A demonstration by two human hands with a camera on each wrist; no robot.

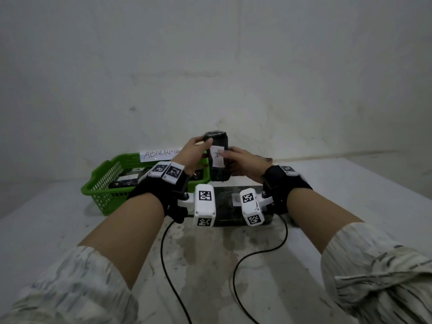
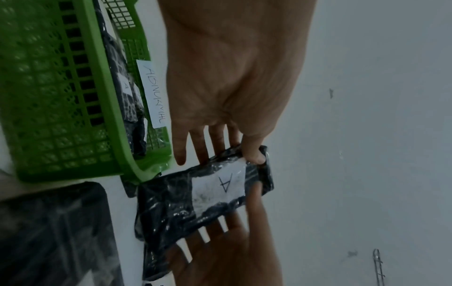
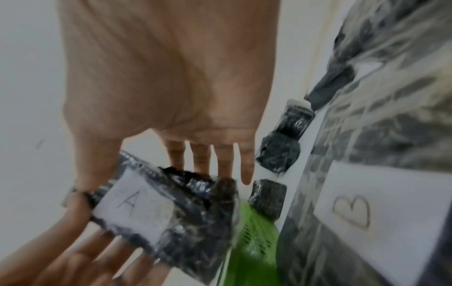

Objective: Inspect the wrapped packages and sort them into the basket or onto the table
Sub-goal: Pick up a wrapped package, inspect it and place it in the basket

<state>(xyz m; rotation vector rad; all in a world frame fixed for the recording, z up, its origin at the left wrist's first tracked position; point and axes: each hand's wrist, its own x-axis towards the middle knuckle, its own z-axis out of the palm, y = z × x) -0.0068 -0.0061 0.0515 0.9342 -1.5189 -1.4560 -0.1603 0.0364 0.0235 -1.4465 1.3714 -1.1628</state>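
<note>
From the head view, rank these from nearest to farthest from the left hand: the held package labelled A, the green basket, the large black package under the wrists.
1. Package labelled A: gripped by the left hand.
2. Green basket: just left, below it.
3. Large black package: lower, toward the person.

Two and three are close; the order is tentative.

A black plastic-wrapped package with a white label marked "A" is held upright above the table. The green basket just beside it holds more wrapped packages.
</note>
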